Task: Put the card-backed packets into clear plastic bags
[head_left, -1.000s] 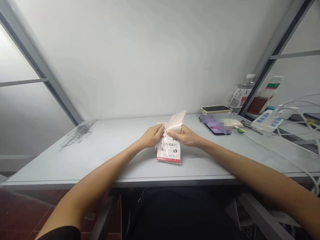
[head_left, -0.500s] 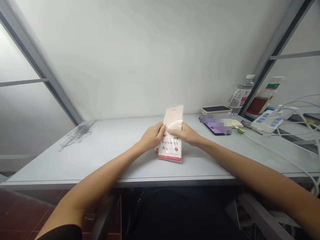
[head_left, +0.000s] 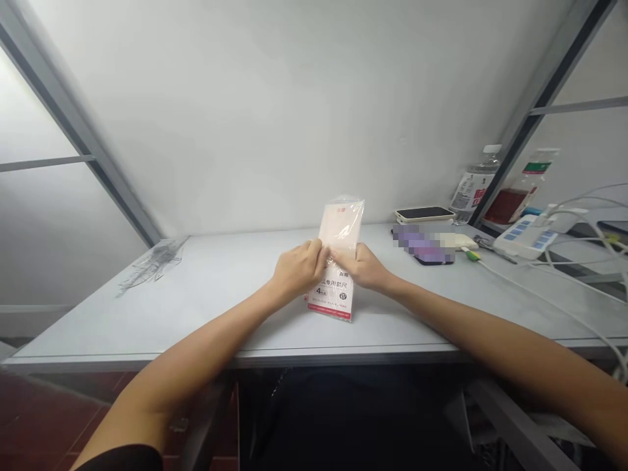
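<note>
Both hands hold a ruler set in a clear plastic sleeve [head_left: 340, 227], upright and tilted a little to the right above the desk. Its card is white and pinkish, with Chinese print and a red band along the bottom. My left hand [head_left: 300, 267] is closed on its left edge, fingers curled and knuckles toward the front. From the right edge, my right hand [head_left: 369, 267] grips it with the thumb across the front and the other fingers behind. The two hands nearly meet at the sleeve's middle. A bit of red print shows behind the lower left edge.
Crumpled clear plastic [head_left: 156, 261] lies on the desk [head_left: 220, 340] at left. To the right are a phone [head_left: 424, 214], a blurred-out purple phone [head_left: 422, 247], a white power strip [head_left: 526, 237] with cables, a water bottle [head_left: 475, 190] and a bottle of dark red liquid [head_left: 515, 196].
The sleeve leans further right at its top, and its lower end has shifted slightly left. My left fingers have curled more tightly over the edge, and the right thumb has tilted upward.
</note>
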{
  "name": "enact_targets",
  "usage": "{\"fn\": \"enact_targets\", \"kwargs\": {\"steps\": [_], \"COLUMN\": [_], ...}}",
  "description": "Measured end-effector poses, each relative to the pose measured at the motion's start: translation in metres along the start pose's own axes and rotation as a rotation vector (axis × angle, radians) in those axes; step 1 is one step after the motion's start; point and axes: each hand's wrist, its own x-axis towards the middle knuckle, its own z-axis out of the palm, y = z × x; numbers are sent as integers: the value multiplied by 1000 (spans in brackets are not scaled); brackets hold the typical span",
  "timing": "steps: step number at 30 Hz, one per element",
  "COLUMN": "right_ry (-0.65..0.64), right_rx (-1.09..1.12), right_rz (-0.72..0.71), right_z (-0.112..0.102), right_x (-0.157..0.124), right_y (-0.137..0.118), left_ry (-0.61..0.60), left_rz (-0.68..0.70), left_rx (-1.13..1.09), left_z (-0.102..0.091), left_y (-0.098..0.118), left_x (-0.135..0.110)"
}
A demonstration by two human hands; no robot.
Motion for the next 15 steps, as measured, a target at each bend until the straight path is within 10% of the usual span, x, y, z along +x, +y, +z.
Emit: {"fn": "enact_targets", "kwargs": {"steps": [15], "right_ry": [-21], "right_rx": [-122], "right_rz": [-81], "right_z": [-2], "right_x": [-3], "right_y": [-2], "left_ry": [-78], "left_rz": [-26], "left_rx": [-374], "left_z": [1], "left_y": [-5], "left_x": [7]}}
